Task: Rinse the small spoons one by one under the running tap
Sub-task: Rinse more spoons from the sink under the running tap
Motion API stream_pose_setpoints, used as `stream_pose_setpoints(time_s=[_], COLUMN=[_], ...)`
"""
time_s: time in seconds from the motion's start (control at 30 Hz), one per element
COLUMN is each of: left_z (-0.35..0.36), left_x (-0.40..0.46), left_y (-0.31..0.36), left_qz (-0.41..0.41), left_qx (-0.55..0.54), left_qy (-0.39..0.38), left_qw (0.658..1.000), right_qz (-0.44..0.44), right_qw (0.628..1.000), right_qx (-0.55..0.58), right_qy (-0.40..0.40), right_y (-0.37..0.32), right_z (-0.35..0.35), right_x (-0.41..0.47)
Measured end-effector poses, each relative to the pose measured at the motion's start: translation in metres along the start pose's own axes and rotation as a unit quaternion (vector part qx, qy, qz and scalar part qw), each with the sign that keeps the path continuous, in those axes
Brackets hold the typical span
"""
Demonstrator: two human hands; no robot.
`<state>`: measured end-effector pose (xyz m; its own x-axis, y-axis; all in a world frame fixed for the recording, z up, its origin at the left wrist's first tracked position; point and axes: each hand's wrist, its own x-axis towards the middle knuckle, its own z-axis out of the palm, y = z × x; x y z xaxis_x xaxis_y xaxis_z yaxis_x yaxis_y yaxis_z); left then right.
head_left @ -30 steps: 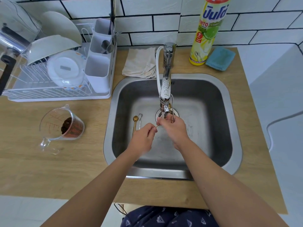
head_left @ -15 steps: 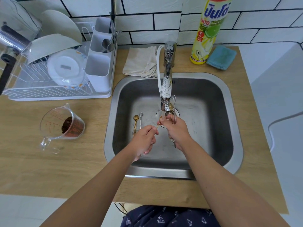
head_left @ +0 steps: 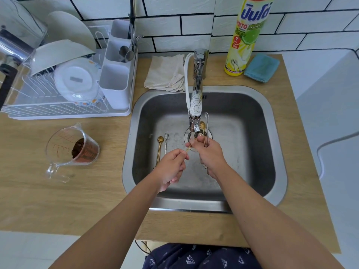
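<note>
both hands (head_left: 208,154) unmoved, same spoon (head_left: 188,149) pinched.

A: Arm pose?
B: Both forearms reach forward and converge. Left hand (head_left: 172,167) sits lower, thumb and forefinger pinching, other fingers curled under.
A: Right?
B: Right hand (head_left: 208,154) just beside it, slightly further forward, back of hand up, fingers curled in a closed grip, fingertips near the left thumb.
</note>
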<state>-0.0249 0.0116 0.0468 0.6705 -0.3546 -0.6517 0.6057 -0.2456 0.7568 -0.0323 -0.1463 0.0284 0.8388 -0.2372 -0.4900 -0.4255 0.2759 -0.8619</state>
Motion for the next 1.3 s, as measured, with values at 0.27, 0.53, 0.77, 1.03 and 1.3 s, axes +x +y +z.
stream_pose_setpoints(time_s=[0.27, 0.53, 0.77, 1.03, 1.3], left_z=[0.001, 0.001, 0.000, 0.015, 0.036], left_x=[0.002, 0.003, 0.009, 0.032, 0.046], left_y=[-0.001, 0.002, 0.001, 0.019, 0.038], left_qz=[-0.007, -0.012, -0.016, 0.016, 0.036], left_qx=[-0.012, -0.022, -0.064, -0.088, -0.081], left_qy=[-0.003, -0.024, -0.046, 0.006, 0.058], left_qw=[1.000, 0.999, 0.997, 0.996, 0.994], right_qz=[0.007, 0.005, 0.070, 0.025, 0.038], right_qw=[0.999, 1.000, 0.995, 0.990, 0.984], right_qx=[-0.041, -0.011, -0.027, 0.084, 0.149], right_qy=[0.004, 0.020, -0.070, 0.114, 0.095], right_y=[-0.002, 0.000, 0.000, -0.021, -0.016], right_z=[0.001, 0.001, -0.012, -0.038, -0.040], right_x=[0.005, 0.007, 0.013, 0.022, 0.020])
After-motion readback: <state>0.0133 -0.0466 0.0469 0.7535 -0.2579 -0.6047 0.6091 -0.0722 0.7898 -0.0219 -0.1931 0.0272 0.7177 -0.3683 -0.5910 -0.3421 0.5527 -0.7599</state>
